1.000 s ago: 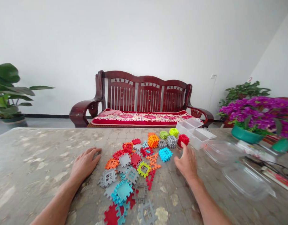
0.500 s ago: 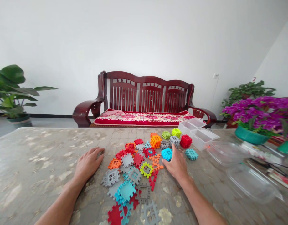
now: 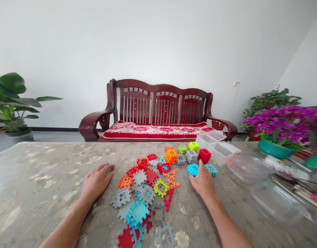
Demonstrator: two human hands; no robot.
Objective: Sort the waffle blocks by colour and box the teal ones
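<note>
Many flat plastic interlocking tiles [image 3: 145,193] in red, grey, orange, teal and lime lie spread on the table [image 3: 44,186]. Behind them stand several assembled cubes: orange [image 3: 170,156], lime [image 3: 192,146], grey [image 3: 191,156] and red [image 3: 204,155]. My right hand [image 3: 203,182] rests with its fingers curled on a bright blue cube [image 3: 192,169], next to a teal cube [image 3: 211,169]. My left hand [image 3: 96,182] lies flat on the table left of the tiles, fingers stretched out, holding nothing.
A clear compartment box [image 3: 217,146] sits behind the cubes. Clear plastic lids [image 3: 274,199] lie to the right, beside purple flowers in green pots [image 3: 285,127] and cables [image 3: 305,186]. A red wooden bench [image 3: 158,112] stands beyond the table, a leafy plant [image 3: 11,103] at far left.
My right hand moved left onto the bright blue cube, then slid it right beside the teal cube. The left hand stayed put.
</note>
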